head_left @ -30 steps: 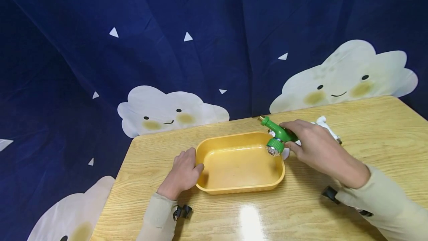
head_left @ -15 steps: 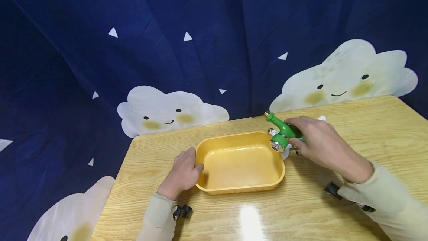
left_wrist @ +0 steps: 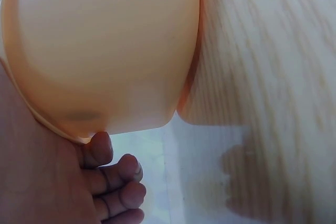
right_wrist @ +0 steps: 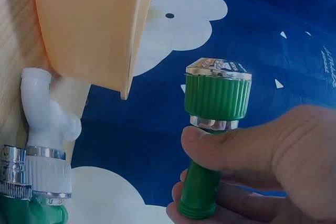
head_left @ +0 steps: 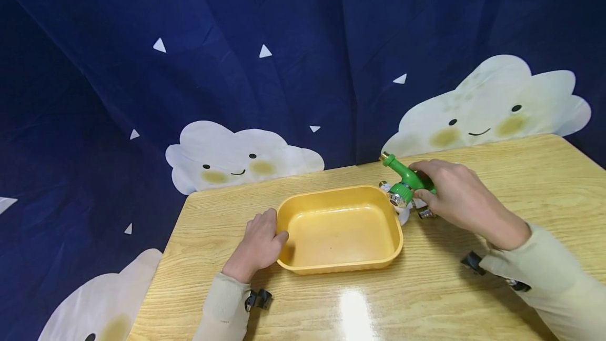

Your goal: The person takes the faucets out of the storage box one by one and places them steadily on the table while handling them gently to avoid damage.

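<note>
My right hand [head_left: 456,199] holds a green plastic tap [head_left: 406,175] above the table, just past the right end of a yellow plastic basin [head_left: 341,268]. Thumb and fingers pinch the tap's body below its ribbed, chrome-capped knob [right_wrist: 218,95], as the right wrist view shows. A brass end tips the tap's slanting arm. At the basin's left end my left hand [head_left: 259,243] grips the rim, thumb over the inside. Seen in the left wrist view, its other fingers [left_wrist: 123,195] curl near the basin's outer corner. Inside, the basin is bare.
Beyond the basin's right end lie a white tap [right_wrist: 39,111], a chrome-ended fitting [right_wrist: 14,163] and green parts [right_wrist: 47,213], largely hidden by my right hand in the head view. A dark blue cloth [head_left: 284,88] with cloud prints hangs behind the wooden table [head_left: 293,309].
My right hand has carried the green tap a little right and toward the back, from over the basin's corner to beside it. The left hand and the basin have stayed put.
</note>
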A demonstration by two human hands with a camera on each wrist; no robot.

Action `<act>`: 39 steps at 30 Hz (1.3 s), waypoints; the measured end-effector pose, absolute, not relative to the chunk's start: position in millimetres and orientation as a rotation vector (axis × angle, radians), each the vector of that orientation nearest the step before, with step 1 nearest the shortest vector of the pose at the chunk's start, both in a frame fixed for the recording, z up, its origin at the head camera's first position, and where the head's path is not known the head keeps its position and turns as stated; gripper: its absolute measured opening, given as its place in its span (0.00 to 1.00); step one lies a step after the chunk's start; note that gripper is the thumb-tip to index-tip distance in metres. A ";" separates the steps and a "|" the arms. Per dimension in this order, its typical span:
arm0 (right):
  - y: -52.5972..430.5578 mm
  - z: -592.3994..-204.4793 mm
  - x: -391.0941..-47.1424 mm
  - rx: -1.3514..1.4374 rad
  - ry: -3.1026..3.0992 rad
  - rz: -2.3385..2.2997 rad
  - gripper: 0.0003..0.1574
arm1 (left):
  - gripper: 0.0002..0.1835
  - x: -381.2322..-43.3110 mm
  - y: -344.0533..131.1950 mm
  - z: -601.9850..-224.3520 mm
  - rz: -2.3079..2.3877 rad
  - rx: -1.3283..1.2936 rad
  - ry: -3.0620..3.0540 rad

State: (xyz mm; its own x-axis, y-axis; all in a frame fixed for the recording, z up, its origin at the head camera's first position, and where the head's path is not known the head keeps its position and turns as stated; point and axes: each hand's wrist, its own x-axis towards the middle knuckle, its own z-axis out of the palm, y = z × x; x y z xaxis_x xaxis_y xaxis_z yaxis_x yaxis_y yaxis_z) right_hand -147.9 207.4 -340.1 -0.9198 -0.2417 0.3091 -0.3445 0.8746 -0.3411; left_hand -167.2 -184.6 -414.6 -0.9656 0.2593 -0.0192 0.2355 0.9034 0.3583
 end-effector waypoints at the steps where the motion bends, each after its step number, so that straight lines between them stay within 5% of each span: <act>1: 208.2 -340.3 -148.6 0.441 -2.790 0.576 0.28 | 0.07 -167.3 -184.5 -414.7 0.551 0.391 3.003; 39: 240.0 -341.5 -165.3 0.324 -2.998 0.564 0.26 | 0.08 -167.1 -185.5 -414.1 0.574 0.383 2.995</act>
